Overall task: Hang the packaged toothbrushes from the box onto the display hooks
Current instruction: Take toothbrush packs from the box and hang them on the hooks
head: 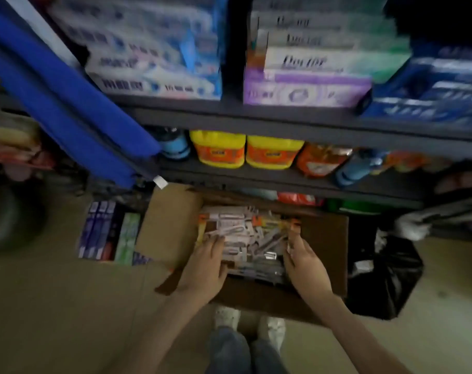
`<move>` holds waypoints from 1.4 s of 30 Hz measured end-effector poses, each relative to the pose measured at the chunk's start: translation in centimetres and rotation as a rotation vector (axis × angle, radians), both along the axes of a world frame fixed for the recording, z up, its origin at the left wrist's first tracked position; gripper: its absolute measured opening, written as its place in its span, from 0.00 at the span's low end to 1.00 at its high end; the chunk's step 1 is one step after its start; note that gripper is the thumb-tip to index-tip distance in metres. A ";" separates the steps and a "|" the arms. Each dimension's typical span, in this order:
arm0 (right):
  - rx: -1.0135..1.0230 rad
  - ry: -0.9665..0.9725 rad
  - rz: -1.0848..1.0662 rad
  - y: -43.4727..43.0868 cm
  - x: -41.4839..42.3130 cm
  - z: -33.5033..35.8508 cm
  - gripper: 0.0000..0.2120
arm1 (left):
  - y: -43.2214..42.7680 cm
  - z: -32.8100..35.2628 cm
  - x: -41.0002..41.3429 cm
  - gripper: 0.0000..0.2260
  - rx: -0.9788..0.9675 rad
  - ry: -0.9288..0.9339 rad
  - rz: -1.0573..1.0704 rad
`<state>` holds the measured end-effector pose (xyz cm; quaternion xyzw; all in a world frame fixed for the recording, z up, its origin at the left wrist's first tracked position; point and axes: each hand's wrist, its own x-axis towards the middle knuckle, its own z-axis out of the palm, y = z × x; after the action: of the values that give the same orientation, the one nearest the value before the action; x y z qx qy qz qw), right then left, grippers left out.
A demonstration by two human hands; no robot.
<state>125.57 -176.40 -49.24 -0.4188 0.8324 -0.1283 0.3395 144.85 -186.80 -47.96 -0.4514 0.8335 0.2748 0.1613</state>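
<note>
In the box (172,225), toothbrush packs (245,238) lay between the hands: left hand (205,263) fingers flat together on them, right hand (306,263) fingers curved against their edge, grip unclear.

Can't read any txt: dark script on the white boxes (323,60) is too blurred (same w/ yellow jugs' (218,149) labels & toothbrush packs (245,233)).

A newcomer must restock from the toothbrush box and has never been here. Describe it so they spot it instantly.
Find the dark shelving unit; on the floor at its foot sits an open cardboard box. Unlike the black bag on its right and the carton packs on its left, it holds loose packaged toothbrushes.
</note>
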 end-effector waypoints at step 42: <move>0.187 0.589 0.718 -6.0 5.4 -21.9 0.23 | -3.5 -19.5 2.1 0.38 -0.183 -0.162 -0.278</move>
<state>131.01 -182.39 -71.09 -0.6663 0.7038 0.1966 0.1481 146.97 -190.26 -67.46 -0.3653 0.8936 0.1357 0.2229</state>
